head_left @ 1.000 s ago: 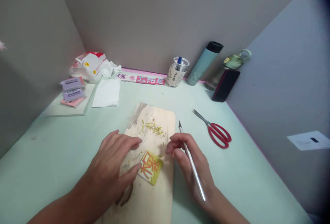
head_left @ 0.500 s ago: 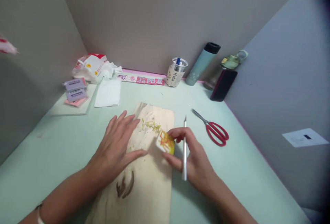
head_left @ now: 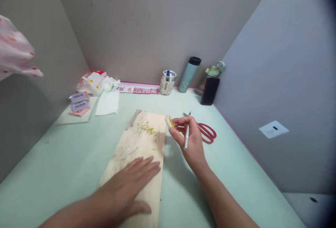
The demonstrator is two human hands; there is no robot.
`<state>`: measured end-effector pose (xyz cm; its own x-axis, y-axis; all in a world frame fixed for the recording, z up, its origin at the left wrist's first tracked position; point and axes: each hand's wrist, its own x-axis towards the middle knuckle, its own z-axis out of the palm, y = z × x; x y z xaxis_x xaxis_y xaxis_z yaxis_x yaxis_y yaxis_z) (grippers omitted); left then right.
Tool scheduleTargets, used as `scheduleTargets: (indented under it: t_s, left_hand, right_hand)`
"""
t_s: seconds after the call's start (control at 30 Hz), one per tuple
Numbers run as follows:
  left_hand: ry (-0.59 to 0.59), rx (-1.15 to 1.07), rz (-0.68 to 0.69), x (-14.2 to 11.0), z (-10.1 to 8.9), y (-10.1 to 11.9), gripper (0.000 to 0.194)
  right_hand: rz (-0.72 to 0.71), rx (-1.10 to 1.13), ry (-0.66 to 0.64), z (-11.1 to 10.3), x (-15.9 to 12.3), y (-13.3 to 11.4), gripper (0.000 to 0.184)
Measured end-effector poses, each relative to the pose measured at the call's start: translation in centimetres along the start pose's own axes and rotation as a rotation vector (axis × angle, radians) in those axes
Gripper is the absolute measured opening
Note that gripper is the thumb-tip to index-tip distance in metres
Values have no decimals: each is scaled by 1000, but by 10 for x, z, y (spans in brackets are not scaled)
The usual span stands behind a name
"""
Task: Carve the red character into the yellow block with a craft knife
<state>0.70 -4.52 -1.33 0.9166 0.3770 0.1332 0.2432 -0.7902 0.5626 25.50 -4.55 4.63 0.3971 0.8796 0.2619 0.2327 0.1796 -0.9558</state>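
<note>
My right hand pinches a small white block with a yellow face, which looks like a carving rubber, between thumb and fingertips. A silver craft knife is tucked in the same hand, its blade pointing up and away. The block is held up near the board's right edge, its face turned mostly out of sight. Fingers stretched out, my left hand is low over the near part of the wooden board, slightly blurred; whether it touches cannot be told. Yellow shavings are scattered on the board's far part.
Red-handled scissors lie partly behind my right hand. At the back stand a cup of pens, a blue tumbler and a phone. White paper and wrapped purple blocks lie at the left.
My left hand has moved nearer to me, down the board, uncovering its far left part. My right hand has tilted the block, so its carved face is less visible. The view has shifted.
</note>
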Motion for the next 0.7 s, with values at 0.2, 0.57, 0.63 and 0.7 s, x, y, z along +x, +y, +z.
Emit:
scheduleTargets:
  t_s: [0.2,0.57,0.63,0.7]
  left_hand:
    - [-3,108,1,64,-32,-31,63]
    - [200,295,-191,-14,-43,-82,115]
    - [200,285,-175,11,-45,-89,115]
    - [206,263,-158,46,-49,-93,113]
  right_hand:
    - [7,43,8,-1,1,3,33]
    - [-24,60,-62,2,-13,-9,30]
    - [-54,48,-70,5,-15,-8,29]
    - [-65,30,-72,7,-15,-6,29]
